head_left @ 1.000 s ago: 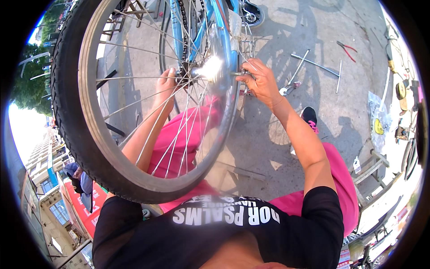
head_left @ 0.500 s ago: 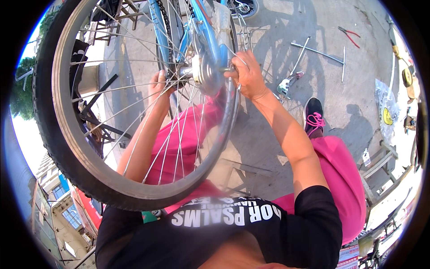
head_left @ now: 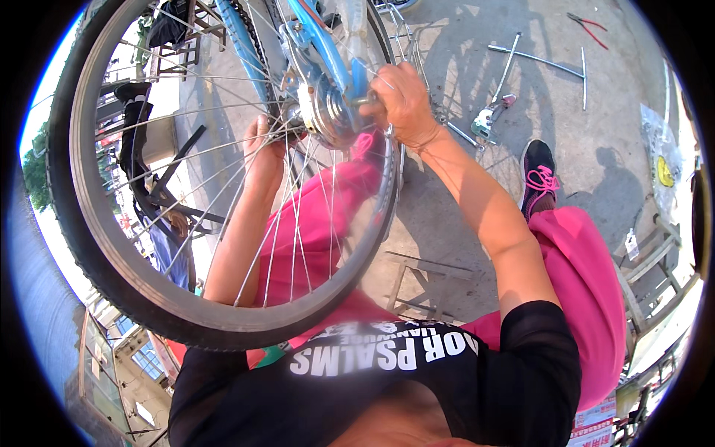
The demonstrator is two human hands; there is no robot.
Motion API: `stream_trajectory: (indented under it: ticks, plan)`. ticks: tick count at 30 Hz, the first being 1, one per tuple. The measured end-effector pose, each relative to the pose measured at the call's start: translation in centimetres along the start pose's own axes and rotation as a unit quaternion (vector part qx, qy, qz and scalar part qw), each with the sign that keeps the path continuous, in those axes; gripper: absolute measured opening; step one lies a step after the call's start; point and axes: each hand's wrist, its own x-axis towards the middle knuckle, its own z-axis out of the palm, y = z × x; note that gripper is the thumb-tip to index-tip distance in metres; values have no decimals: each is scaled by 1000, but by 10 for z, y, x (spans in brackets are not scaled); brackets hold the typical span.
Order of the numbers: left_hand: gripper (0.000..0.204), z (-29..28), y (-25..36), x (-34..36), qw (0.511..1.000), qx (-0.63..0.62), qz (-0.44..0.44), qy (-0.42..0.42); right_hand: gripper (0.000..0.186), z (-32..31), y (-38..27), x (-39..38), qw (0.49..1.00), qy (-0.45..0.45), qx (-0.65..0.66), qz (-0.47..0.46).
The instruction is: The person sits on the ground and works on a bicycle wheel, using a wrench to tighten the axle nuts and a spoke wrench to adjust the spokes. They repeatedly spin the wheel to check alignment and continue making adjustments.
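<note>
A bicycle wheel (head_left: 65, 186) stands tilted before me, joined to a blue frame (head_left: 238, 45). My right hand (head_left: 398, 104) has its fingers curled round the metal axle end (head_left: 366, 103), just right of the shiny hub (head_left: 316, 112). My left hand (head_left: 262, 149) is behind the spokes, left of the hub, thumb up; its fingers are partly hidden, and I cannot make out what they hold. My pink-trousered legs (head_left: 573, 290) lie either side.
On the concrete lie red-handled pliers (head_left: 588, 30), a metal cross wrench (head_left: 536, 61), another metal tool (head_left: 488, 119) and a plastic bag (head_left: 659, 160). Low stools (head_left: 190, 30) stand behind the wheel, wooden frames (head_left: 648, 276) at the right. A black angular object (head_left: 134, 141) shows through the spokes.
The wheel, hub and both hands have shifted left and upward in the picture, and the wheel shows at a different tilt. My right hand stays at the axle end.
</note>
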Motion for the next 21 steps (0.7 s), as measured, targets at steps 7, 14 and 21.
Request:
stream_trajectory:
  ticks: [7,14,21]
  plan:
    - [26,-6,-6,3,1000,-19,8,-18,50,-7,8,3,995,-67,70,-5]
    - [34,5,1,2,999,39,6,7,46,-16,10,10,984,-138,112,-5]
    - [24,11,4,-2,999,14,-24,35,43,-7,18,10,987,-133,78,-35]
